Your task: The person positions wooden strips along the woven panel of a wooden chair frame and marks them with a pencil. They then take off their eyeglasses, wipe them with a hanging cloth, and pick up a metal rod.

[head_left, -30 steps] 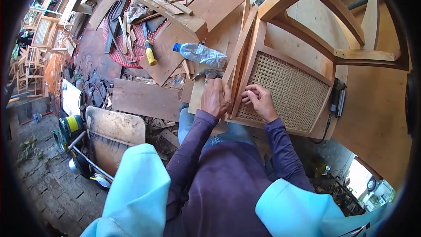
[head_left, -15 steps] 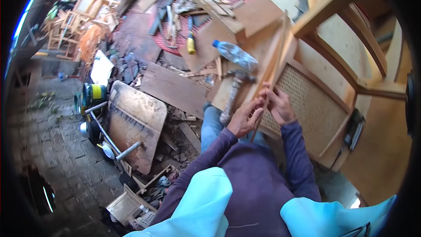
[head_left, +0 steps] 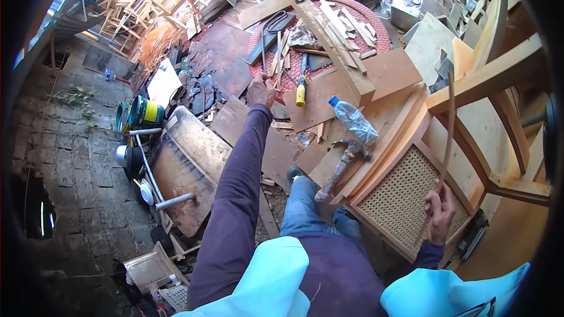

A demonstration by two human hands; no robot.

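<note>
My right hand (head_left: 439, 214) is closed around a long thin wooden strip (head_left: 449, 135), held upright over the woven cane seat (head_left: 396, 194) of a wooden chair (head_left: 499, 79). My left hand (head_left: 262, 90) reaches far forward to the edge of the red round mat (head_left: 379, 23). Its fingers are closed at the lower end of a thin dark metal rod with a curved top (head_left: 276, 19); what they grip is too small to make out. Right of that hand lies a yellow-handled tool (head_left: 301, 95). A hammer (head_left: 346, 167) and a plastic water bottle (head_left: 355, 120) lie on boards beside the seat.
A wooden beam (head_left: 329, 41) crosses the mat among loose wood strips. To the left are a stained board (head_left: 194, 158), a dark bucket with a yellow label (head_left: 145, 111) and a metal tube (head_left: 175, 202). Stacked wooden frames (head_left: 132, 14) stand further back.
Both hands were together on the wooden strip. My left hand has let go and stretched forward to the mat; my right hand has moved right with the strip. The view has shifted.
</note>
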